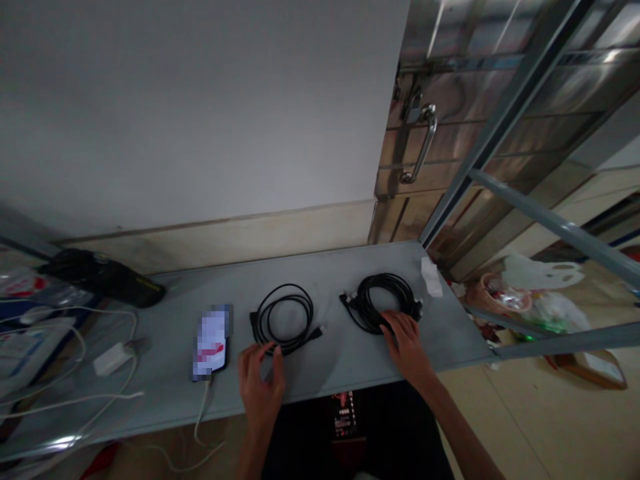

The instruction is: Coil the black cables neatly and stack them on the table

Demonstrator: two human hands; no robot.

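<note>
A single black cable (256, 327), looped into a ring with its plug end sticking out to the right, lies on the grey shelf. At its front edge is my left hand (261, 387), fingers curved and thumb apart, with nothing visibly held. Farther right, a thicker coil of black cables (373, 313) lies flat with several connector ends showing on both sides. My right hand (406, 347) is on the front of this coil, thumb and fingers closed loosely around its edge. Parts of the coil are hidden under those fingers.
Left on the shelf (320, 267) are a phone (211, 343) with a white cable, a white charger (113, 359), loose white cords and a black pouch (120, 280). A white paper scrap (431, 277) lies at right. Metal shelf posts (500, 113) stand right; a wall rises behind.
</note>
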